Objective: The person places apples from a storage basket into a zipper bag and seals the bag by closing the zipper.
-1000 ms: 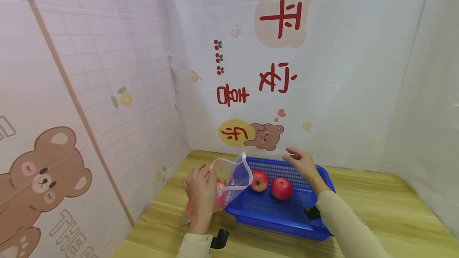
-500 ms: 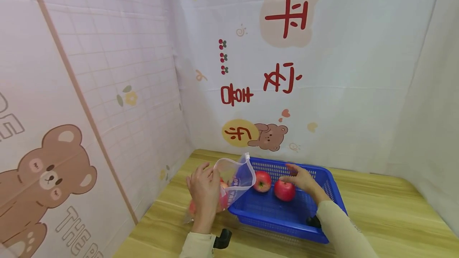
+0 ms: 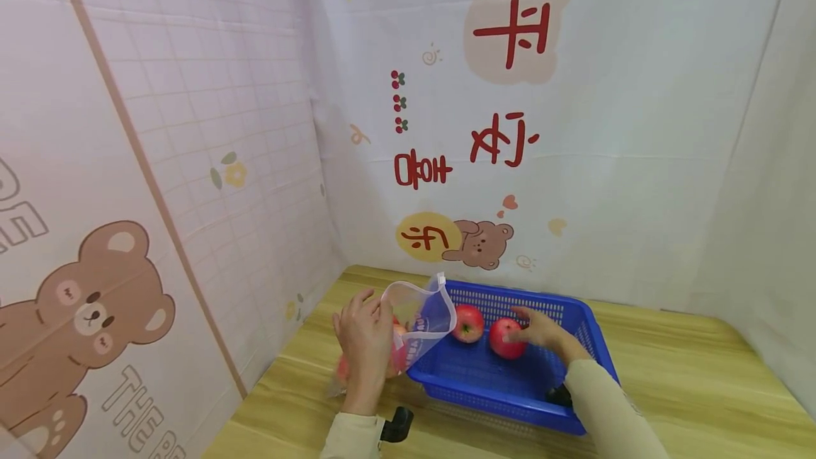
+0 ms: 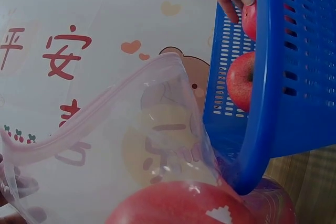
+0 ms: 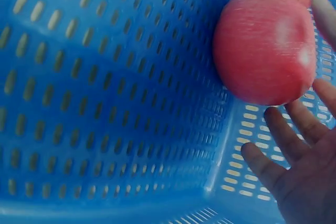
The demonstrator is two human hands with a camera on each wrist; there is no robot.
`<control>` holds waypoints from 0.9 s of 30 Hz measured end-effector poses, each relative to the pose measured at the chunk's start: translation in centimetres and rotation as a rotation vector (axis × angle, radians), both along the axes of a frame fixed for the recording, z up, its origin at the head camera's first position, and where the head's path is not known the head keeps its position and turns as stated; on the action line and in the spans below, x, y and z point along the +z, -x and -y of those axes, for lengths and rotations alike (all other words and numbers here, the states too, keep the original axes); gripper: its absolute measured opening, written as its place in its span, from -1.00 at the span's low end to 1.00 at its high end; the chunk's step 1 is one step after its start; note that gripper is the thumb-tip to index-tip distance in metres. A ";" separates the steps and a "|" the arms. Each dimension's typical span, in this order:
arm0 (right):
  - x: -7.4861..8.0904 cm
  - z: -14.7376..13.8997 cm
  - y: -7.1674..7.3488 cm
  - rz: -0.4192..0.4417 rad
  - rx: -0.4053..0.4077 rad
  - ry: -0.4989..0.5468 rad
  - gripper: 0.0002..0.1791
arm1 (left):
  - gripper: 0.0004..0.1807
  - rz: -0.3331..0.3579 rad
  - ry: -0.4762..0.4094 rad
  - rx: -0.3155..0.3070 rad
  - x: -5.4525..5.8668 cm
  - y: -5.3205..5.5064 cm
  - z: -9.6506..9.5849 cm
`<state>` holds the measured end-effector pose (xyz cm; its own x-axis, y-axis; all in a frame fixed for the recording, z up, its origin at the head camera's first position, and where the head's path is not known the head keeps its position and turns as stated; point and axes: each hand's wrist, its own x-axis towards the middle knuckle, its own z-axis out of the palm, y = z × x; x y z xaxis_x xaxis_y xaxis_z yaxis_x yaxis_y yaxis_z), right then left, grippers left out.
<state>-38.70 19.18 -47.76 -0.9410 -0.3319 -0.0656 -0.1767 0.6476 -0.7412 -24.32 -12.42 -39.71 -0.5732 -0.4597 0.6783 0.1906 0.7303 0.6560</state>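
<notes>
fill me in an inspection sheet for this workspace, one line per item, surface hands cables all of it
Surface: wood-grain tabletop
Job's things: blue basket holding a left apple and a right apple; beside it a clear zip bag, mouth open, with fruit inside, exact count unclear
Clutter: nothing seen
Left hand: holds the bag near its mouth
Right hand: at the right apple, fingers spread, no firm grip shown
Wrists: black device on left and right
Cables: nothing seen
Surroundings: white hangings printed with bears and red characters
</notes>
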 end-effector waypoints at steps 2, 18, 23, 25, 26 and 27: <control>-0.1 0.1 -0.1 -0.002 0.002 -0.033 -0.05 | -0.78 -0.007 -0.006 0.001 0.0 0.0 0.0; -0.1 1.0 -0.3 -0.046 0.029 -0.188 -0.06 | -0.78 -0.022 -0.010 0.005 0.1 0.2 -0.1; -0.2 0.9 -0.2 -0.044 0.031 -0.225 -0.08 | -0.78 -0.031 -0.013 0.010 0.1 0.2 -0.1; -0.2 0.9 -0.2 -0.047 0.035 -0.245 -0.10 | -0.77 -0.030 -0.013 0.012 0.2 0.1 -0.2; -0.3 0.9 -0.2 -0.046 0.033 -0.248 -0.11 | -0.77 -0.030 -0.014 0.012 0.2 0.1 -0.2; -0.3 1.0 -0.2 -0.048 0.032 -0.252 -0.10 | -0.77 -0.028 -0.016 0.013 0.2 0.1 -0.1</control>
